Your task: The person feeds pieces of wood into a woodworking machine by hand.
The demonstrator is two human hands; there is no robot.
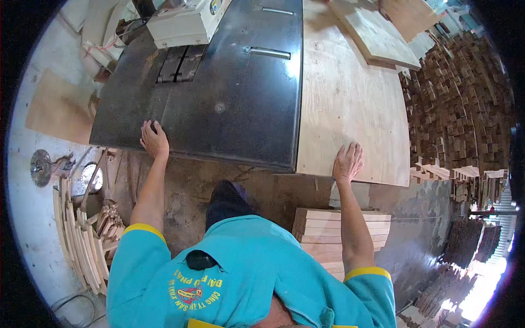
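Observation:
My left hand (155, 140) rests with fingers extended on the near edge of a dark metal machine table (235, 128), close to its left corner. Nothing shows in its grasp. On the right, my right hand (348, 162) lies flat on the front edge of a pale plywood panel (353, 98), which adjoins the metal table. It too holds nothing visible. A slotted dark plate (180, 64) is set into the metal surface beyond my left hand, just in front of a white machine housing (186, 26).
Thick wooden boards (377, 35) lie at the plywood's far right. Stacked wooden strips (322, 227) stand below my right arm. Curved wood pieces (82, 240) and round saw blades (41, 168) are at the left. A large stack of wood blocks (459, 104) rises at the right.

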